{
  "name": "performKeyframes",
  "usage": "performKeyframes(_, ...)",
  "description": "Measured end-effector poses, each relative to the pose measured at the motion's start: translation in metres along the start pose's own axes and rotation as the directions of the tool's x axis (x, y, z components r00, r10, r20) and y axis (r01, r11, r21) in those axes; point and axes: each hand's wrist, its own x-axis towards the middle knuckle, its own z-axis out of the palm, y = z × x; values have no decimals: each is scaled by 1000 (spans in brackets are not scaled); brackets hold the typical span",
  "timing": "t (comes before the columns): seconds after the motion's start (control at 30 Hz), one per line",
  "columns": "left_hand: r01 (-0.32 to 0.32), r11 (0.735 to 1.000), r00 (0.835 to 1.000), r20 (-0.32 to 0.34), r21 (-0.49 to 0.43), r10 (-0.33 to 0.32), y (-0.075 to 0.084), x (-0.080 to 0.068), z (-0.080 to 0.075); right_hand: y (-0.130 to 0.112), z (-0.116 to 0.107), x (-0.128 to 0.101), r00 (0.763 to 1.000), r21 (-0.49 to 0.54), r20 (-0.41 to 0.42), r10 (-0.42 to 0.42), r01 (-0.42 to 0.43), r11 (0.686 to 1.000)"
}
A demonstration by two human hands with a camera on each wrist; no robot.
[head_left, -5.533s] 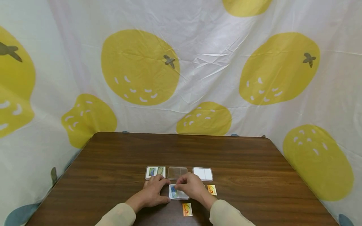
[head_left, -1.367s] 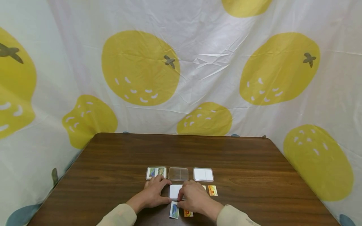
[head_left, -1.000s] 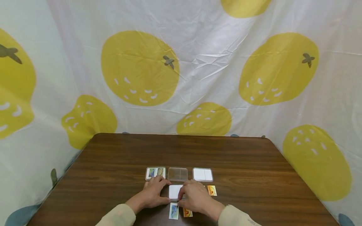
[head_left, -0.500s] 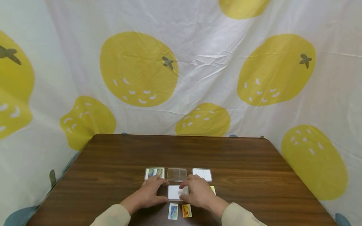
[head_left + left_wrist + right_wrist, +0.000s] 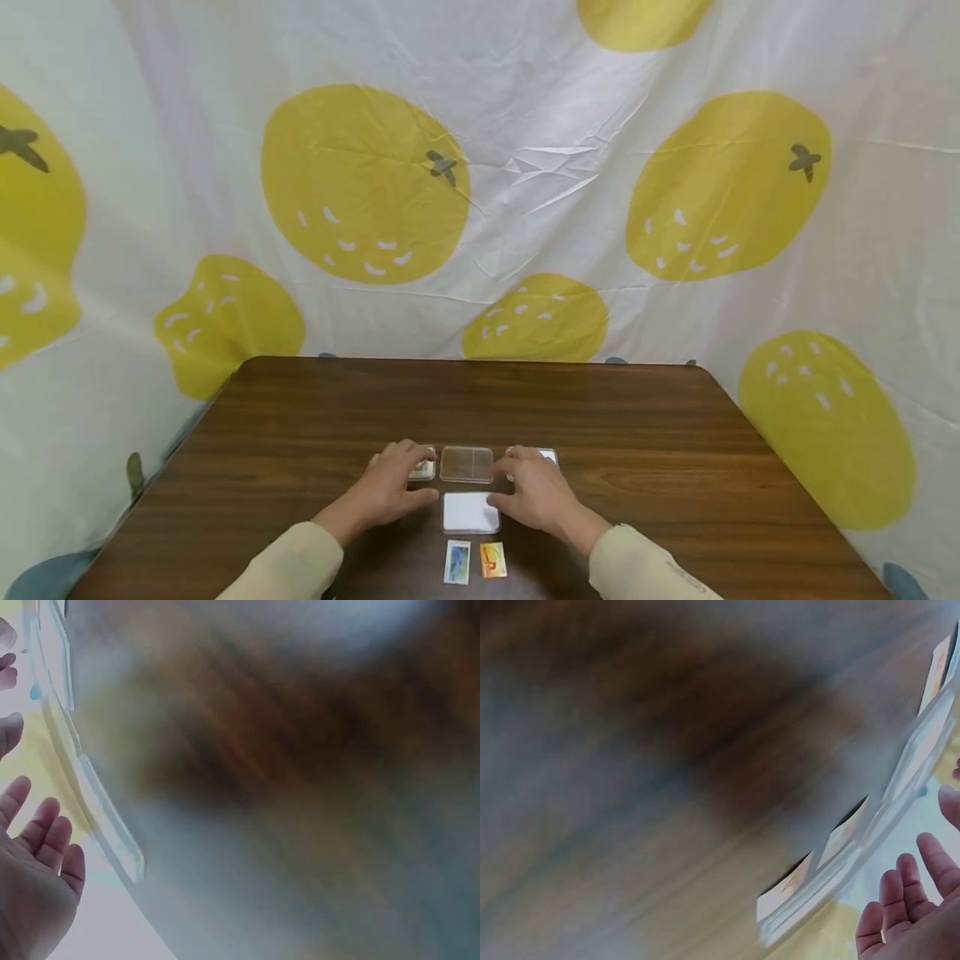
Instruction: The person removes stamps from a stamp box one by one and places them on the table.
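Lemon-print cloth hangs behind a dark wooden table (image 5: 637, 433), and everything on it sits near the person's edge. Take the white tile (image 5: 470, 512) as the landmark: it lies flat between the two hands, long axis running left to right across the person's front.

Just beyond the tile is a clear tile (image 5: 467, 463). Beyond-left of the white tile a picture tile (image 5: 424, 469) shows only a corner past the left hand (image 5: 393, 484); beyond-right another white tile (image 5: 546, 456) shows only its far edge past the right hand (image 5: 531, 493). Nearer the person than the landmark lie two small cards side by side — a blue card (image 5: 457, 562) and an orange card (image 5: 492, 559).

Both hands flank the white tile at about equal distance, neither clearly nearer. Each lies palm down, fingers spread and relaxed, gripping nothing; the thumbs point inward toward the tile's short ends, close to them — whether they touch I cannot tell. The left fingers rest over the picture tile, the right fingers over the far white tile. Sleeved forearms angle in from either side. Both wrist views are heavily blurred, showing little beyond fingers held straight.
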Motion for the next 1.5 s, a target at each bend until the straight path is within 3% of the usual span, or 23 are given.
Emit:
performKeyframes(0.33, 77, 995, 997, -25, 57, -76, -4, 20, -3, 22, 0, 19, 999, 58, 3, 50, -50, 997)
performKeyframes(0.53, 59, 994, 998, -16, 96, -58, -7, 31, -3, 26, 2, 29, 999, 34, 25, 44, -45, 998)
performKeyframes(1.07, 105, 993, 992, 60, 54, -109, -14, 52, 10, 29, 11, 44, 996, -10, 74, 48, -47, 999)
performKeyframes(1.3, 178, 980, 979, 87, 93, -186, -10, 56, 17, 29, 12, 44, 988, -26, 130, 78, -76, 997)
performKeyframes(1.5, 118, 986, 986, 104, 114, -130, -9, 59, 20, 33, 13, 43, 980, -44, 165, 113, -108, 993)
